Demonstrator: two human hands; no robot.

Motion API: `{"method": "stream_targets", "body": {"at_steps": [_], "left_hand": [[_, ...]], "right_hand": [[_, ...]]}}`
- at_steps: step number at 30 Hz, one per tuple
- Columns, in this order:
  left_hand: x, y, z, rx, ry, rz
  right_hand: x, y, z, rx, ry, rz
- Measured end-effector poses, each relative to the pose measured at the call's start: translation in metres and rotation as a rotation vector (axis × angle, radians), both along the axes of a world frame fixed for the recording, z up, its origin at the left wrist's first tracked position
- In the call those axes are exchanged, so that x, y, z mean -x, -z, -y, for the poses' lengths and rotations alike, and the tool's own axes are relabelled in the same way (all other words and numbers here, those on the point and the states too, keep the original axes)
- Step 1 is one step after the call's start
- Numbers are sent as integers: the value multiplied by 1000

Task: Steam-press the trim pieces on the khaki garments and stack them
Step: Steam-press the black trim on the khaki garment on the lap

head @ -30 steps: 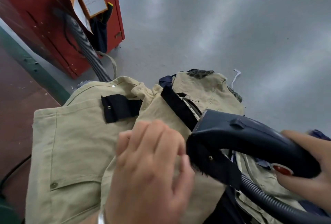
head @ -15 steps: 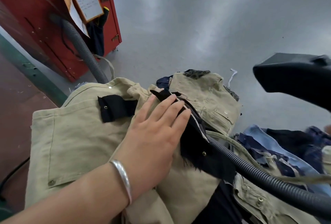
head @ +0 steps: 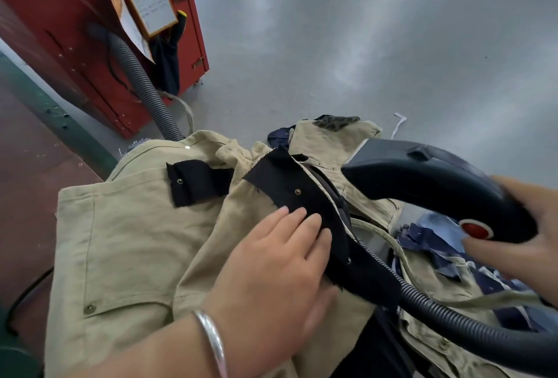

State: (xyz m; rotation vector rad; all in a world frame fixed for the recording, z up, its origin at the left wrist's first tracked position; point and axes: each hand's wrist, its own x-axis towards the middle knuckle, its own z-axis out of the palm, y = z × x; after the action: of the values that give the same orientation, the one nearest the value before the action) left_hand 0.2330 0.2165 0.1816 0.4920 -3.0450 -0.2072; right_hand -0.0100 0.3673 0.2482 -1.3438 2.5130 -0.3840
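A khaki garment (head: 120, 244) lies spread in front of me with a short black trim piece (head: 196, 181) on it. A second khaki piece (head: 241, 226) lies over it and carries a long black trim strip (head: 290, 187) with metal snaps. My left hand (head: 271, 272) presses flat on that strip's near part, fingers straight. My right hand (head: 519, 232) grips the handle of a dark steam iron (head: 422, 178), thumb beside its red button. The iron hovers just right of the strip. Its ribbed hose (head: 453, 314) runs across the lower right.
More khaki pieces (head: 332, 142) and blue fabric scraps (head: 437, 235) lie at the right. A red cabinet (head: 75, 30) with a clipboard and a grey ribbed duct (head: 142, 87) stands at the far left. Beyond the garments is grey floor (head: 362, 45).
The iron has come back down from the upper right toward the black strip. My left hand slid back along the strip and the strip now lies flatter and more exposed.
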Motion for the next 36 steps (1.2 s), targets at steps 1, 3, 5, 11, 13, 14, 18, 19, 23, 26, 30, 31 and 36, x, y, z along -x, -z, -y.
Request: {"method": "stream_targets", "body": {"at_steps": [1, 3, 5, 11, 13, 14, 18, 19, 23, 26, 30, 31, 36], "left_hand": [[1, 4, -4, 19, 3, 3], [3, 13, -13, 47, 26, -28], [3, 20, -20, 68, 46, -70], [-1, 36, -25, 172, 35, -181], [-1, 39, -25, 181, 19, -192], [-1, 40, -25, 185, 14, -193], [1, 42, -25, 199, -15, -202], [1, 42, -26, 196, -24, -201], [2, 39, -29, 181, -32, -207], [-1, 38, -31, 146, -37, -234], [-5, 38, -32, 118, -33, -254], [-5, 38, -31, 124, -30, -254], [-3, 40, -28, 112, -1, -265]], "right_hand": [[-6, 0, 2, -26, 1, 26], [-20, 3, 7, -109, 11, 73], [-27, 5, 12, -163, 35, 16], [-52, 0, 37, -295, -6, 36], [-51, 2, 51, -301, -34, 115], [-49, 3, 59, -283, -49, 155], [-40, 11, 96, -159, -104, 167], [-38, 13, 109, -138, -122, 142], [-33, 24, 164, -121, -145, 83], [-29, 25, 188, -102, -90, 115], [-12, 2, 168, -12, -66, 153], [-11, -7, 155, 9, -63, 154], [-19, -29, 79, -76, -21, 126]]}}
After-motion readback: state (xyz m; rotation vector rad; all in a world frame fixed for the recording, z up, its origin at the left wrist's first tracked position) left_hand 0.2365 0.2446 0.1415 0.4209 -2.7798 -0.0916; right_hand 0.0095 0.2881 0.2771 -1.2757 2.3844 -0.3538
